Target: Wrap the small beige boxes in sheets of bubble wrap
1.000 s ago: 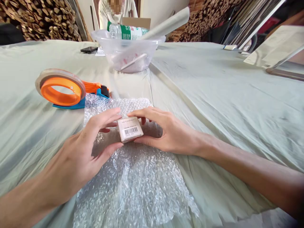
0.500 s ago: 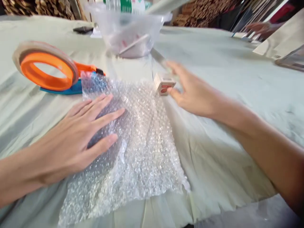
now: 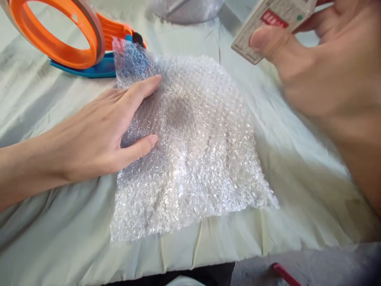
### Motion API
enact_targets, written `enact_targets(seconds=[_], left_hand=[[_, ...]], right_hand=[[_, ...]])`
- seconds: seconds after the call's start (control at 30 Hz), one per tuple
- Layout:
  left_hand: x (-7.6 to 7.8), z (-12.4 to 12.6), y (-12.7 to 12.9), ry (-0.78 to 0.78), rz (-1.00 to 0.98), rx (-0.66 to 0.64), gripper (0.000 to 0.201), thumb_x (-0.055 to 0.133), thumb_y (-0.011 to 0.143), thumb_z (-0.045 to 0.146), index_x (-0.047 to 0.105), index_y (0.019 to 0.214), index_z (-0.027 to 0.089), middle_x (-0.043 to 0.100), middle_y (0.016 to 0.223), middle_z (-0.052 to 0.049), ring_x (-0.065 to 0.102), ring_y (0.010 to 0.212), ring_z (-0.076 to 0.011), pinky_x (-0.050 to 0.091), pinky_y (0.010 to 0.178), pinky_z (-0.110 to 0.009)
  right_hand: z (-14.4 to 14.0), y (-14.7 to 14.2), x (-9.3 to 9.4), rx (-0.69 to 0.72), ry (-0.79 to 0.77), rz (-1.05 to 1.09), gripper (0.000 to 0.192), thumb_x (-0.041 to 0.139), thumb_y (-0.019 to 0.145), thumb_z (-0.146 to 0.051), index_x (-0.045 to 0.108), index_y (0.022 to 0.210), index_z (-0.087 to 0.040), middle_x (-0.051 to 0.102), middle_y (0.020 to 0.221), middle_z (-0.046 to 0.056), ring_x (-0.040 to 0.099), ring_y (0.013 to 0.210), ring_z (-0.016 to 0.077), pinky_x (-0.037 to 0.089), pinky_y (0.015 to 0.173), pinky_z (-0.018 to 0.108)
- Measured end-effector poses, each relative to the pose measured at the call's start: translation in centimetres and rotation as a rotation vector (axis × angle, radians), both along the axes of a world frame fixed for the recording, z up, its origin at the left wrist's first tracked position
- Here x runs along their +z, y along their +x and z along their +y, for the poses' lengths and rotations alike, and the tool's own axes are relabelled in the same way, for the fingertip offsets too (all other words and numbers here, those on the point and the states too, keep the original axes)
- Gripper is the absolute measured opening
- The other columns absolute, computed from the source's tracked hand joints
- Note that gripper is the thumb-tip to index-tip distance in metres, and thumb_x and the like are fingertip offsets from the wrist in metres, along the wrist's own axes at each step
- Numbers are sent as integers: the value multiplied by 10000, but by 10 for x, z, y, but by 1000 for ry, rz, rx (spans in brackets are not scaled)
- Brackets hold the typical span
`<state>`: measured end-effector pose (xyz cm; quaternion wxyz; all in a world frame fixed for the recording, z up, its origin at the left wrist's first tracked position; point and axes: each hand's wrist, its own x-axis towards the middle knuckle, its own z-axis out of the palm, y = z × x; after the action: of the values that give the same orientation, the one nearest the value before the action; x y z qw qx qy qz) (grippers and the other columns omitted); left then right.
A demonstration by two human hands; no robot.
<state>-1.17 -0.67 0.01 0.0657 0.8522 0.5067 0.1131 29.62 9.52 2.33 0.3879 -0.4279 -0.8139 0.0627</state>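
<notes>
Bubble wrap sheet (image 3: 190, 151) spread flat on the cloth-covered counter (image 3: 297, 167), left hand (image 3: 98, 135) laid on its left part with fingers released, small box (image 3: 272, 28) gripped by the right hand (image 3: 321, 67), raised and blurred, orange tape dispenser (image 3: 68, 39) seen beyond, possibly a clear bowl (image 3: 187, 8) behind.

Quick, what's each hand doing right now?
Left hand: open, flat, palm down on the bubble wrap.
Right hand: closed on a small box, lifted above the table.
</notes>
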Motion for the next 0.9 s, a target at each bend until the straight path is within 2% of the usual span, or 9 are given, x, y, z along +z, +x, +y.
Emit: enact_targets(seconds=[0.1,0.17,0.23,0.3,0.43,0.63,0.7,0.8,0.9], left_hand=[[2,-1,3,-22,-20,14,721,357,1144,443,233,1763,94,367,1822,-95,439,1644,-335,339,1381,-517],[1,0,3,-19,-24,14,763,412,1117,469,242,1762,98,407,1804,-120,486,1610,-366,400,1347,-560],[0,2,1,11,-13,9,813,479,1076,506,271,1759,118,458,1778,-143,543,1561,-393,454,1307,-585],[-2,4,-1,58,-4,-5,808,502,1061,519,312,1749,138,487,1762,-151,554,1556,-397,463,1303,-576],[-3,4,-3,126,24,-29,771,525,1070,519,350,1729,157,518,1741,-156,550,1572,-371,471,1302,-538],[-7,4,-1,146,29,-42,737,547,1068,495,405,1697,137,604,1658,-168,627,1480,-370,506,1253,-546],[-5,3,2,178,10,-23,722,527,1069,527,446,1674,141,624,1634,-169,635,1463,-383,512,1242,-554],[2,-1,8,246,-12,149,645,432,1087,540,559,1592,159,684,1538,-167,663,1405,-423,534,1178,-574],[10,-7,13,356,32,402,706,450,1029,600,609,1545,145,738,1293,-181,740,1142,-450,575,964,-562]], right_hand=[[-12,-15,-9,265,8,78,459,721,1070,-327,609,1466,-124,657,1480,118,655,1303,210,604,1037,293],[-18,-24,-16,466,-54,68,358,772,1022,-260,667,1354,-174,698,1362,83,693,1224,220,639,990,330],[-20,-30,-22,563,-99,34,360,804,1000,-263,687,1336,-208,721,1344,77,709,1233,254,649,1028,397],[-20,-32,-26,558,-103,10,385,832,992,-302,701,1347,-228,742,1354,77,720,1236,273,643,1072,440],[-16,-30,-31,533,-104,47,421,876,965,-324,726,1351,-245,765,1339,67,739,1172,265,654,1059,430],[-16,-31,-28,603,-79,44,422,879,971,-361,746,1350,-233,778,1294,69,738,1168,253,636,1041,409],[-18,-29,-21,552,-71,38,363,731,1083,-454,739,1351,-211,771,1320,85,730,1183,241,627,1006,391],[-18,-21,-7,191,21,-40,418,497,1175,-504,761,1257,-190,769,1091,100,717,962,247,579,898,440],[-15,-12,-2,-146,-68,-267,498,628,1081,-591,735,1346,-183,695,827,69,632,709,257,546,826,526]])
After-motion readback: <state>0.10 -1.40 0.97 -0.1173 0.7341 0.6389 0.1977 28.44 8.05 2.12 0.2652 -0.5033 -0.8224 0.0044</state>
